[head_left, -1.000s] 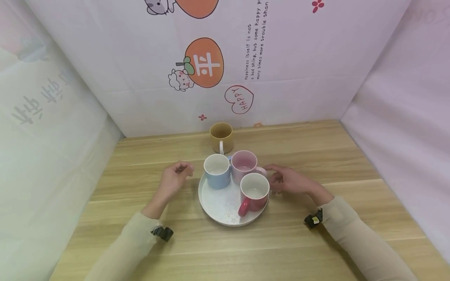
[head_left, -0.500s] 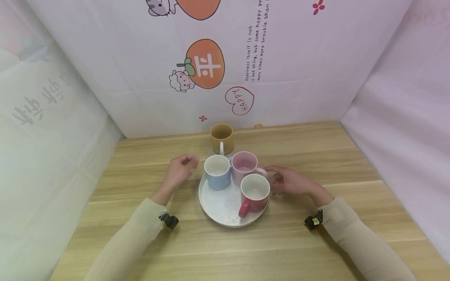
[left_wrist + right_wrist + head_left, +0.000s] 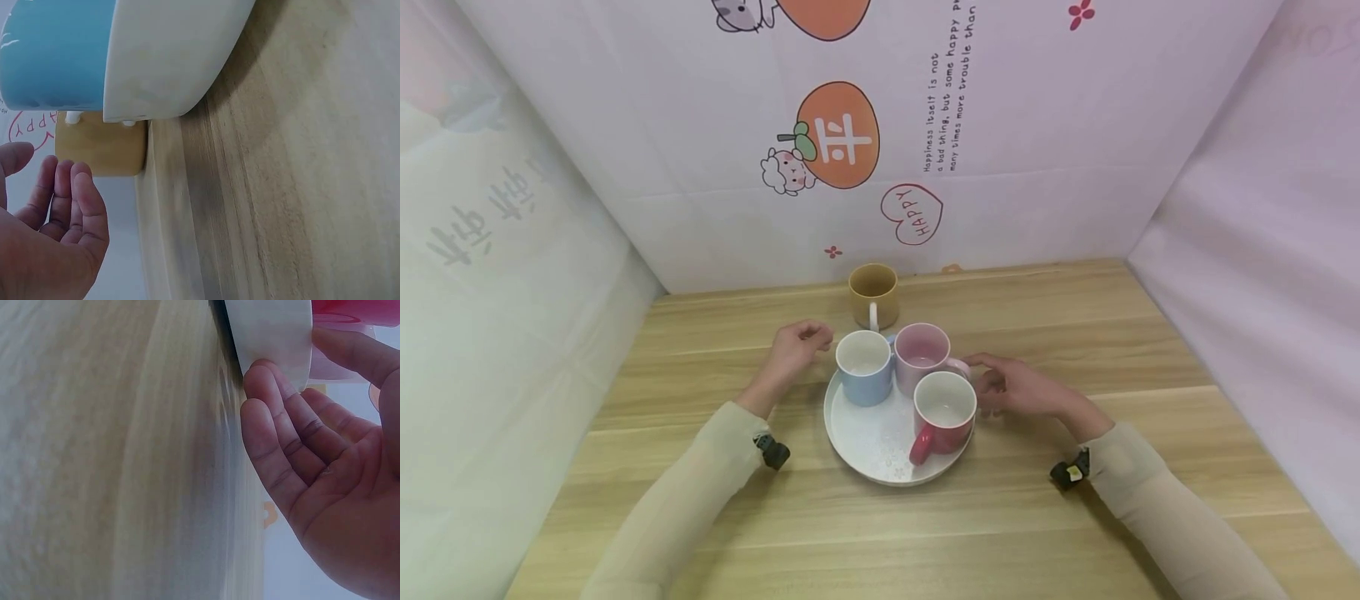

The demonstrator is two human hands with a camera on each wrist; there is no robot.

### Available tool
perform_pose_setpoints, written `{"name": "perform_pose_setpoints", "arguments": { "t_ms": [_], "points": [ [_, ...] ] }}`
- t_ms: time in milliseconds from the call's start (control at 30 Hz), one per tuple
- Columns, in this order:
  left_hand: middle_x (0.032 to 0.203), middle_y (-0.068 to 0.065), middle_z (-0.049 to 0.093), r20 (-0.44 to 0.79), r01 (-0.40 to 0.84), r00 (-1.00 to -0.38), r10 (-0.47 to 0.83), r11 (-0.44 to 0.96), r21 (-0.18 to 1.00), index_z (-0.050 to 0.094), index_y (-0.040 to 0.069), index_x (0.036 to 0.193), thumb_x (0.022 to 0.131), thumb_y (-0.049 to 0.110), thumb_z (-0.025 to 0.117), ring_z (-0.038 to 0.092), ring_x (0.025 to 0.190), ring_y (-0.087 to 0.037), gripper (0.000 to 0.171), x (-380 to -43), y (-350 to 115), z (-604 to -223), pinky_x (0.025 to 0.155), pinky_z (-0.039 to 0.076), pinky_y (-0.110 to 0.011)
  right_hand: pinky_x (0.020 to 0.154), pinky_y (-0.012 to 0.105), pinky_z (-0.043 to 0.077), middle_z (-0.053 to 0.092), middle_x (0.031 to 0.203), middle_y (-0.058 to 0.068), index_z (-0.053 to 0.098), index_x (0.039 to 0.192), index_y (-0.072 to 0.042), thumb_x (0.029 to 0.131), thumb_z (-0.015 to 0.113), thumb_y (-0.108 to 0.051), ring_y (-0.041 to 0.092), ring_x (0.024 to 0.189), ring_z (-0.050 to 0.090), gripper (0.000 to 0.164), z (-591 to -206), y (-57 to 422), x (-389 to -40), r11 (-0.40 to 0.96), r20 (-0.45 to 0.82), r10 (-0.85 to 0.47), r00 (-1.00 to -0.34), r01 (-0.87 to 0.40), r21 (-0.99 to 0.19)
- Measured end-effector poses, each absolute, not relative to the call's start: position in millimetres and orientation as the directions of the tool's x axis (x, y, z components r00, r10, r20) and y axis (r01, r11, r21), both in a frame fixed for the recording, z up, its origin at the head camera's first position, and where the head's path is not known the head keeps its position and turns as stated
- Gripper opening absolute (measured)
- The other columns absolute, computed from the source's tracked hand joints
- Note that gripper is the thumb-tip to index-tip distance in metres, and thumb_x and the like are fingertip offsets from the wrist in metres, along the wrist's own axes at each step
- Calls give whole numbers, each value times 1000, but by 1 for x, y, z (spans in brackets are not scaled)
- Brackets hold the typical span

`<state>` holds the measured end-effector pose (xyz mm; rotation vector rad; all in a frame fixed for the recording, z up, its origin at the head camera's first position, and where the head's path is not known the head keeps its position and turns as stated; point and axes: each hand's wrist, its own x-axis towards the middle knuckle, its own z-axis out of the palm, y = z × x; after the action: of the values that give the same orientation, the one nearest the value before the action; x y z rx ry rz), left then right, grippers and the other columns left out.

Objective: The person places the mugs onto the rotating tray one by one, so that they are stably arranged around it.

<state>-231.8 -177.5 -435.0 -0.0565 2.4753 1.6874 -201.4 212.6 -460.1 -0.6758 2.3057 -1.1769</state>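
Observation:
A round white tray (image 3: 872,454) carries a light blue mug (image 3: 867,385), a pink mug (image 3: 913,372) and a red mug (image 3: 951,432). At its right side my right hand (image 3: 1018,387) holds the rim, thumb over the edge and fingers (image 3: 275,444) along the outer wall. Beyond the tray stands a mustard-yellow mug (image 3: 880,308), its white handle facing me. My left hand (image 3: 799,346) hovers left of the blue mug, fingers loosely bent and holding nothing. In the left wrist view the yellow mug (image 3: 100,147) shows beyond those fingers.
The wooden table (image 3: 715,517) extends around the tray. A printed white cloth (image 3: 715,167) hangs behind it, with more pale cloth on both sides. Small black cameras (image 3: 772,451) are strapped to both wrists.
My left hand has moved forward and right, closer to the blue and yellow mugs. My right hand stays at the tray's edge, and the tray and mugs have not visibly moved.

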Motion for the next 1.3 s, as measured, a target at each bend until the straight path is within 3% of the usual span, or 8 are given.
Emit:
{"name": "perform_pose_setpoints", "arguments": {
  "t_ms": [433, 667, 933, 1300],
  "points": [
    [120, -13, 68, -155, -112, -986, 68, 422, 900, 66, 8, 122, 98, 37, 62, 66, 111, -29, 38, -255, -161, -443, 91, 58, -37, 60, 42, 59, 74, 96, 7, 43, 147, -21, 91, 73, -16, 29, 74, 70, 63, -460, 214, -201, 523, -190, -611, -769, -211, -826],
    [120, -12, 70, -128, -82, -989, 70, 462, 883, 68, 9, 117, 97, 42, 63, 66, 112, -28, 39, -263, -157, -443, 97, 55, -39, 59, 43, 59, 74, 97, 7, 43, 147, -20, 91, 72, -14, 29, 74, 70, 63, -459, 215, -201, 517, -182, -610, -771, -212, -830],
    [121, -12, 70, -143, -94, -986, 80, 439, 894, 68, 8, 118, 94, 43, 67, 68, 107, -27, 42, -266, -152, -442, 90, 57, -36, 58, 41, 58, 74, 96, 10, 43, 147, -16, 91, 71, -10, 29, 73, 69, 63, -457, 216, -200, 518, -174, -617, -768, -229, -824],
    [123, -12, 69, -143, -68, -984, 110, 508, 859, 69, 9, 118, 91, 48, 69, 62, 118, -30, 48, -277, -145, -440, 105, 49, -45, 60, 41, 59, 74, 95, 7, 43, 146, -17, 91, 71, -11, 27, 73, 70, 62, -456, 214, -200, 525, -179, -611, -771, -225, -821]
  ]
}}
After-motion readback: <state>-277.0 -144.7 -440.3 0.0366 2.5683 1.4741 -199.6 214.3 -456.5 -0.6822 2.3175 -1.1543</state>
